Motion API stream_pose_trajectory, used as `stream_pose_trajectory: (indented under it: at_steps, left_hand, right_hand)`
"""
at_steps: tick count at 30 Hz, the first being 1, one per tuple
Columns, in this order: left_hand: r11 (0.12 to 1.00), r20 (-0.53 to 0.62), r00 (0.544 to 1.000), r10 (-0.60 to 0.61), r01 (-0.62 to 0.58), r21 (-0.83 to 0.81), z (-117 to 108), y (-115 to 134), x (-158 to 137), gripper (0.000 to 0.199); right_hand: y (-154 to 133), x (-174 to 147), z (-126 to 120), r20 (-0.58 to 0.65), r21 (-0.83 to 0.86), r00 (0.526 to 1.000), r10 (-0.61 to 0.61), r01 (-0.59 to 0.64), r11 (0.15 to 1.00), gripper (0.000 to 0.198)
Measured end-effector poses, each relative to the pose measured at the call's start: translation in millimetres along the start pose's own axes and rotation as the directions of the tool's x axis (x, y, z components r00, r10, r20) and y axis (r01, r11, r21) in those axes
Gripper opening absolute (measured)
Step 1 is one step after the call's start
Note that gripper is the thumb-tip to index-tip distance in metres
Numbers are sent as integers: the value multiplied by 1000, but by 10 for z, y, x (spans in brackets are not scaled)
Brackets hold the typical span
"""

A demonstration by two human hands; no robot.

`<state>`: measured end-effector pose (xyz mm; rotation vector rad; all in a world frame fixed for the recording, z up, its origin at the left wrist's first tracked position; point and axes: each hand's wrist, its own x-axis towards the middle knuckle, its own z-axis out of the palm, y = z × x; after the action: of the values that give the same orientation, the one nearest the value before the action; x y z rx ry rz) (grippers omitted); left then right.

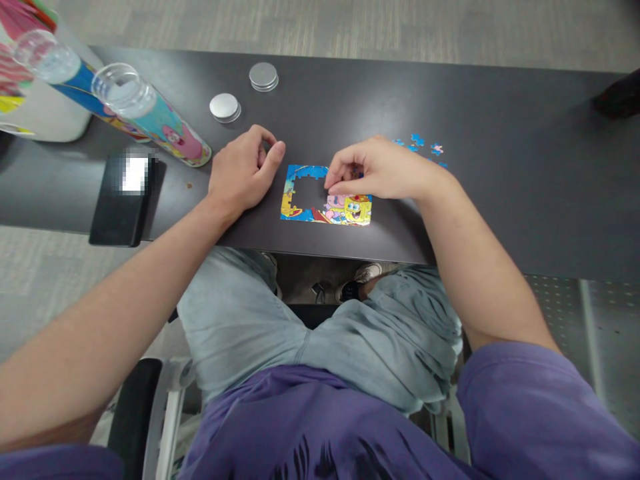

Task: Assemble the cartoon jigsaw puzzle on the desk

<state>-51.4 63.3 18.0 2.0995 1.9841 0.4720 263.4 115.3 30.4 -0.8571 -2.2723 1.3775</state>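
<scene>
A jigsaw puzzle with a cartoon picture lies on the dark table in front of me, its border joined around a gap left of its middle. My right hand is over the puzzle's right part, thumb and forefinger pinched at the gap's right edge. Whatever sits between those fingertips is hidden. Beyond that hand lie several loose blue puzzle pieces, some partly covered by it. My left hand rests on the table left of the puzzle, loosely curled, thumb apart from the fingers, holding nothing.
Two silver lids lie beyond my left hand. Two clear-topped cartoon tubes lean at the left, near a white container. A black phone lies at the table's front edge. A dark object stands far right.
</scene>
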Motion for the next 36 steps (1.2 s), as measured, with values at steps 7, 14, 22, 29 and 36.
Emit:
stream_pose_trajectory:
  at_steps: [7, 14, 22, 29, 36]
  left_hand:
    - [997, -22, 999, 30, -31, -65, 14, -39, 6, 59]
    - [1000, -6, 1000, 0, 0, -25, -1, 11, -6, 58]
    - [1000, 21, 1000, -7, 8, -7, -10, -3, 13, 54]
    - [1000, -8, 1000, -24, 24, -7, 1, 24, -8, 50]
    - [996, 63, 995, -75, 71, 58, -99, 108, -33, 59]
  right_hand:
    - [13, 0, -39, 47, -220, 998, -52, 61, 974, 28]
    - [-5, 3, -69, -31, -284, 998, -61, 50, 958, 32]
    - [-157, -152, -355, -369, -227, 924, -101, 15, 974, 19]
    - [219, -415, -902, -413, -354, 899, -144, -12, 935, 32]
    - [374, -870, -1186, -382, -325, 924, 13, -148, 934, 39]
